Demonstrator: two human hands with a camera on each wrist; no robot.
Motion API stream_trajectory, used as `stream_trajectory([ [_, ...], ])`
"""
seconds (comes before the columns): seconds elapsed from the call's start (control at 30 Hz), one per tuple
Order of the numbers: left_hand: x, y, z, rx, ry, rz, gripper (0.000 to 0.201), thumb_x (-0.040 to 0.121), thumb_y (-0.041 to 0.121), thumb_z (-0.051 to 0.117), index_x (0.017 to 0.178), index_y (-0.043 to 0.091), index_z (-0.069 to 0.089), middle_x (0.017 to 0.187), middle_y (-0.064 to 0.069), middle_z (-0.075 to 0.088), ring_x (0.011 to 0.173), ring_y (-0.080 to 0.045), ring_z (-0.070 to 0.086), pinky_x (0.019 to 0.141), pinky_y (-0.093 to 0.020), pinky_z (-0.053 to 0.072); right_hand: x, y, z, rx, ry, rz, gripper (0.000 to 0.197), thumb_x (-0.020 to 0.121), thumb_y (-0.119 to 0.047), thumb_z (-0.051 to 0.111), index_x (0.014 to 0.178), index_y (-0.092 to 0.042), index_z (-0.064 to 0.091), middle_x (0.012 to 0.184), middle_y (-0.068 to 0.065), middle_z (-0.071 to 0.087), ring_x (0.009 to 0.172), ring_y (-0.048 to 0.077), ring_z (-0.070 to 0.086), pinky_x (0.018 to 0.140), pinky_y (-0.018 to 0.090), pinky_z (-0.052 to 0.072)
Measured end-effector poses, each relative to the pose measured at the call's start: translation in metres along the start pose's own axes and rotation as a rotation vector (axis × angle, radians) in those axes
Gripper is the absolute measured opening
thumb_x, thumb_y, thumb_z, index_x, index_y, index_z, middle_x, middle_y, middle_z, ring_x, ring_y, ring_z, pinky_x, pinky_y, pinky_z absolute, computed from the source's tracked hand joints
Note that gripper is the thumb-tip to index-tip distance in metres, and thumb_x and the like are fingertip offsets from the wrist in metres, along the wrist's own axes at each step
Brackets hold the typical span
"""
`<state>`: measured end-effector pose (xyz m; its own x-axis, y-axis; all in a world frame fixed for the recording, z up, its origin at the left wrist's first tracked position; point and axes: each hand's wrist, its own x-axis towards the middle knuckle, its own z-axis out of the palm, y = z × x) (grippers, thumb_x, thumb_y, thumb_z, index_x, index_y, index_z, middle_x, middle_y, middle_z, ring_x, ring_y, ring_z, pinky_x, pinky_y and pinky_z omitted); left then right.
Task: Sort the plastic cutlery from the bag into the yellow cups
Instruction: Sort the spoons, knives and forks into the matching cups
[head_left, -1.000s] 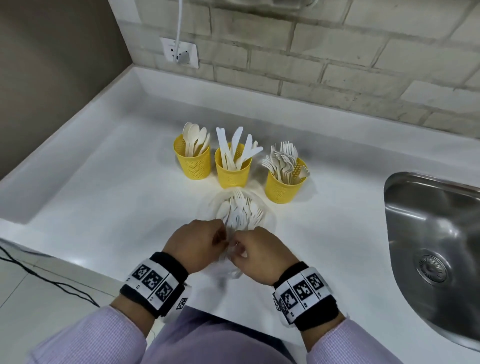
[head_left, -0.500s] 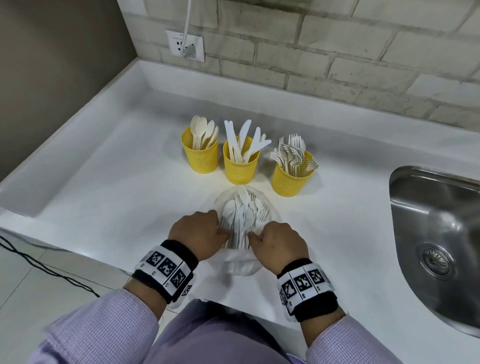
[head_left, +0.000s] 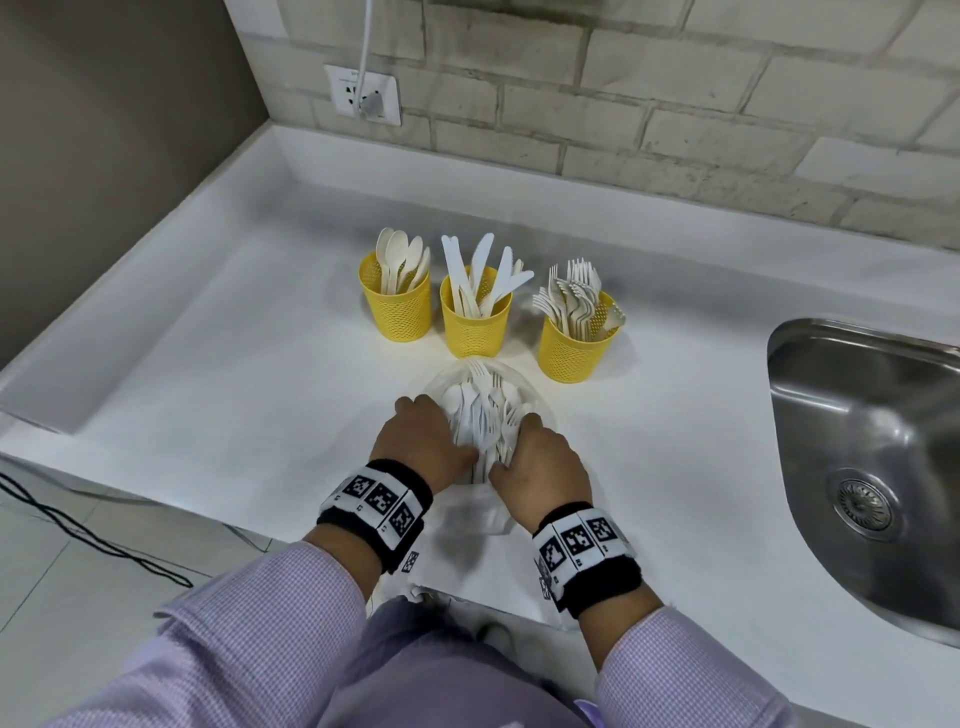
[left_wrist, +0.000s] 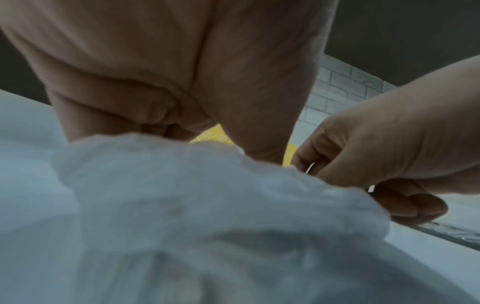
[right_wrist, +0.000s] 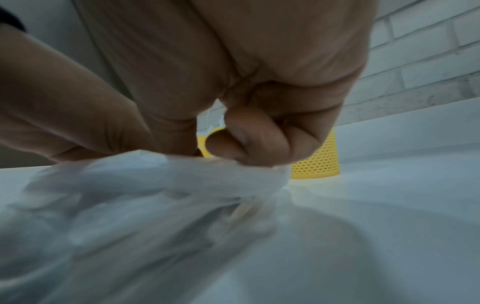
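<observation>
I see a white counter (head_left: 218, 395) running along a brick wall (head_left: 675, 109), with a steel sink (head_left: 862, 457) set into it at the right. A socket (head_left: 363, 98) with a plug in it sits on the wall, back left. My lilac sleeves (head_left: 244, 639) fill the bottom of the head view, and each wrist wears a black band (head_left: 374, 506) with square markers.

Three yellow cups stand in a row near the middle of the counter. The left cup (head_left: 397, 312) holds spoons (head_left: 400, 257), the middle cup (head_left: 475, 327) holds knives (head_left: 485, 273), and the right cup (head_left: 574, 351) holds forks (head_left: 571, 296).

Just in front of the middle cup lies the bag (head_left: 488, 410), clear plastic, flat on the counter, with white cutlery (head_left: 485, 405) still inside; I can make out fork tines and spoon bowls through the film.

My left hand (head_left: 421, 444) grips the bag's left side, fingers curled down onto the plastic. My right hand (head_left: 543, 467) grips the right side; in the right wrist view its fingers (right_wrist: 249, 142) are curled tight and pinch a fold of the film. The two hands are close together, with the bundle of cutlery between them. The left wrist view shows crumpled plastic under my palm, blurred.
</observation>
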<state>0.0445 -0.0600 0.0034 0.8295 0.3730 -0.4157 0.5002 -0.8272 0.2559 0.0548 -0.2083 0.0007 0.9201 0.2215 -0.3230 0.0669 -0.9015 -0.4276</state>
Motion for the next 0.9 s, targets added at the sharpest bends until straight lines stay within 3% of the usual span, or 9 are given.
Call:
stream_trajectory([
  [0.13, 0.000, 0.004, -0.001, -0.021, -0.020, -0.034, 0.072, 0.079, 0.043, 0.079, 0.128, 0.004, 0.044, 0.128, -0.014, 0.041, 0.109, -0.037, 0.063, 0.075, -0.033, 0.043, -0.005, -0.008, 0.008, -0.014, 0.038, -0.063, 0.041, 0.091, -0.029, 0.064, 0.122, -0.008, 0.047, 0.118, 0.012, 0.058, 0.108, 0.038, 0.062, 0.075, 0.039, 0.049],
  [0.27, 0.003, 0.002, -0.001, 0.014, -0.018, -0.043, 0.081, 0.079, 0.050, 0.078, 0.134, 0.004, 0.040, 0.133, -0.017, 0.045, 0.119, -0.038, 0.058, 0.090, -0.040, 0.049, -0.003, -0.012, 0.010, -0.021, 0.050, -0.053, 0.042, 0.092, -0.030, 0.066, 0.122, -0.005, 0.051, 0.126, 0.014, 0.048, 0.114, 0.037, 0.057, 0.082, 0.042, 0.052],
  [0.33, 0.003, 0.003, -0.001, 0.021, -0.020, -0.034, 0.081, 0.078, 0.050, 0.079, 0.134, 0.004, 0.041, 0.134, -0.017, 0.050, 0.122, -0.036, 0.058, 0.095, -0.039, 0.048, -0.002, -0.013, 0.009, -0.025, 0.039, -0.044, 0.046, 0.093, -0.034, 0.066, 0.125, -0.006, 0.048, 0.125, 0.014, 0.050, 0.113, 0.037, 0.059, 0.081, 0.042, 0.051],
  [0.47, 0.003, 0.005, -0.002, 0.015, -0.013, -0.010, 0.077, 0.075, 0.047, 0.081, 0.130, 0.005, 0.046, 0.129, -0.013, 0.060, 0.119, -0.031, 0.061, 0.091, -0.035, 0.049, 0.004, -0.016, 0.008, -0.018, 0.007, -0.040, 0.052, 0.094, -0.033, 0.065, 0.130, -0.005, 0.041, 0.124, 0.015, 0.055, 0.112, 0.038, 0.062, 0.079, 0.040, 0.049],
  [0.7, 0.002, 0.000, -0.002, -0.056, -0.008, -0.031, 0.068, 0.081, 0.043, 0.076, 0.129, 0.006, 0.045, 0.129, -0.014, 0.061, 0.118, -0.035, 0.062, 0.089, -0.035, 0.047, 0.010, -0.017, 0.004, 0.137, -0.060, 0.000, 0.063, 0.086, -0.021, 0.071, 0.135, -0.002, 0.036, 0.128, 0.020, 0.057, 0.116, 0.041, 0.060, 0.085, 0.037, 0.048],
  [0.9, -0.001, -0.004, 0.004, -0.076, 0.014, -0.045, 0.063, 0.087, 0.044, 0.066, 0.131, 0.006, 0.043, 0.130, -0.015, 0.045, 0.117, -0.040, 0.058, 0.092, -0.040, 0.047, 0.007, -0.014, 0.007, 0.255, -0.010, 0.019, 0.058, 0.084, -0.027, 0.074, 0.127, -0.003, 0.042, 0.123, 0.016, 0.061, 0.114, 0.038, 0.061, 0.083, 0.035, 0.047],
])
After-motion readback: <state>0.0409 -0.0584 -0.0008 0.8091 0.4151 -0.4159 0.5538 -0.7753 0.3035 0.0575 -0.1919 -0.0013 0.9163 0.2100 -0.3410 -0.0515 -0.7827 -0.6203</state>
